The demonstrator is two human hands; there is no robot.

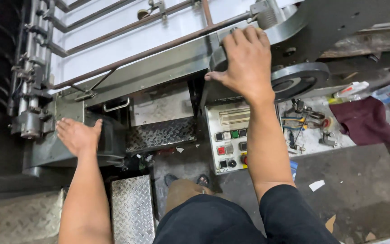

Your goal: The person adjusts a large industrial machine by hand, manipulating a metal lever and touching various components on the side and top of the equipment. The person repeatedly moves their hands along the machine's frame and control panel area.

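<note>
Machine frame (159,68): right hand (244,61) grip clenched on edge; left hand (77,135) released, flat; white bottle (350,89) right.

The left hand (78,135) lies flat on the machine housing (46,151), below the roller rack (32,68). The right hand (245,61) rests on the long frame rail (159,68), above the control panel (231,140). Right of the panel, tools (305,122) lie on a shelf beside a cloth (366,119). A step plate (132,210) sits between the arms.
</note>
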